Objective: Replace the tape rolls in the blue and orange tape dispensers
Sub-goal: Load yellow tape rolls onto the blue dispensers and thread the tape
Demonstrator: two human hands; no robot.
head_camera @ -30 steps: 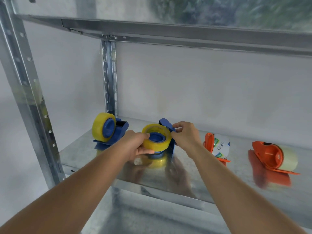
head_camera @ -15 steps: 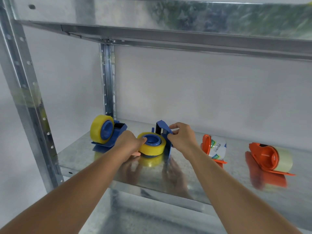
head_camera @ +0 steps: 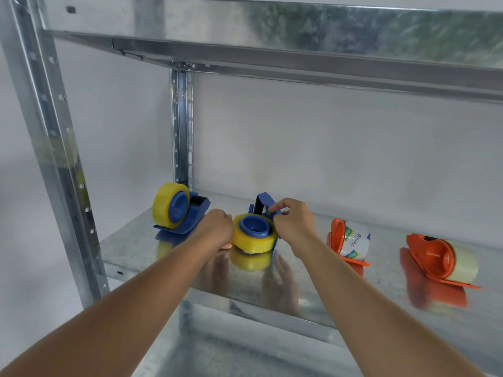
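Observation:
On the metal shelf [head_camera: 152,248] a blue tape dispenser [head_camera: 265,206] lies on its side with a yellow tape roll [head_camera: 253,242] on its blue hub, hub facing up. My left hand [head_camera: 217,227] grips the roll's left side. My right hand [head_camera: 294,223] pinches the dispenser's blue frame at the roll's right. A second blue dispenser [head_camera: 190,216] with a yellow roll [head_camera: 164,205] stands upright to the left. Two orange dispensers sit to the right: one [head_camera: 337,240] with a white labelled roll [head_camera: 356,240], one [head_camera: 432,254] with a pale roll [head_camera: 462,261].
A steel upright [head_camera: 51,148] rises at the left front, and another post [head_camera: 181,126] stands at the back. The upper shelf's beam [head_camera: 299,61] hangs low overhead. A white wall closes the back. A lower shelf level [head_camera: 231,349] shows beneath.
The dispenser and its yellow roll have been lowered and tipped flatter, hub turning upward, down onto the shelf. Both hands stayed on it; my right fingers shifted onto the frame.

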